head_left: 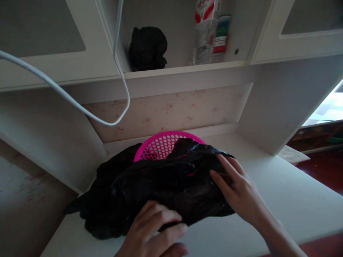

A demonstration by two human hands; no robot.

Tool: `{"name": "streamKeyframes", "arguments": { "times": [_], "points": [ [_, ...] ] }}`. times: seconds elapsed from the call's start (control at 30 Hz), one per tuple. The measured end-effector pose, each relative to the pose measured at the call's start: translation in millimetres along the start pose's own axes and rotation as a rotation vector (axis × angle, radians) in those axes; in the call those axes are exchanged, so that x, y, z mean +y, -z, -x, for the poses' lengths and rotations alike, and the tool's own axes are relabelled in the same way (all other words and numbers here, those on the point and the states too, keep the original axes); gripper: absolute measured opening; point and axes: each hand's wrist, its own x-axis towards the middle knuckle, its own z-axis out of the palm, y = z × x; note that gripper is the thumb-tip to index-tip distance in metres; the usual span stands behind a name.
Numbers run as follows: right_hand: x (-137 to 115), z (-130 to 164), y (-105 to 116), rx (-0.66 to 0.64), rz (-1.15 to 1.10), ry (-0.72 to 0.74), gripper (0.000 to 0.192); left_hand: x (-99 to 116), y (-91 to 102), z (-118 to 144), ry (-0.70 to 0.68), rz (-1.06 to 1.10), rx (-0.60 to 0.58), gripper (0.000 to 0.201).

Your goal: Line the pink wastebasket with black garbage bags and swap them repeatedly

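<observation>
A crumpled black plastic bag [166,189] lies across the white desktop, its front part spread over the near side of a bright pink perforated basket [160,142]. My right hand [242,189] rests on the bag's right end, with fingers stretched out and apart on the plastic. At the bag's front edge is my left hand [157,232], its fingers loosely bent and spread, the fingertips by the plastic. Small bits of pink show through gaps in the bag. Whatever may be inside the bag is hidden.
Above the desktop, an open shelf [187,67] holds a black bundle [148,48], a clear plastic bottle [205,39] and a green-and-red can [222,34]. A white cable [107,123] hangs in front at the left. Side panels [289,100] flank the desktop [278,189].
</observation>
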Motion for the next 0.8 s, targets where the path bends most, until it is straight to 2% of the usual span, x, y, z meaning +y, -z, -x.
{"name": "streamKeyframes", "arguments": {
  "times": [0.1,0.2,0.27,0.33,0.43,0.47,0.53,0.63,0.73,0.8],
  "points": [
    [2.3,-9.6,0.9,-0.152,0.020,-0.131,0.073,-2.9,14.7,3.3,0.095,0.020,0.014,0.022],
    [-3.1,-24.6,6.6,-0.215,0.070,-0.134,0.086,-6.3,29.5,-7.8,0.217,0.001,0.069,0.020],
    [-12.8,-36.0,11.8,-0.225,0.202,-0.106,0.090,-6.9,36.4,-23.8,0.254,0.029,0.054,0.020],
    [-26.3,-46.1,17.0,-0.174,0.364,-0.041,0.083,-7.1,39.8,-43.7,0.241,0.092,-0.031,0.018],
    [-47.9,-58.2,22.0,-0.073,0.395,0.195,0.044,-13.5,37.8,-74.1,0.234,0.203,-0.229,0.020],
    [-53.8,-62.4,22.3,-0.105,0.333,0.298,0.032,-19.1,35.3,-83.2,0.251,0.232,-0.304,0.022],
    [-62.0,-72.5,20.2,-0.285,0.181,0.469,0.024,-35.9,28.4,-98.1,0.301,0.258,-0.445,0.025],
    [-62.8,-92.1,11.6,-0.582,0.102,0.525,0.023,-70.4,16.8,-108.5,0.336,0.210,-0.578,0.030],
    [-52.3,-110.4,2.6,-0.722,0.176,0.512,0.028,-103.6,10.7,-103.2,0.413,0.064,-0.551,0.043],
    [-43.3,-118.7,-0.6,-0.697,0.231,0.486,0.031,-120.1,11.3,-94.6,0.477,-0.012,-0.493,0.059]
  ]
}}
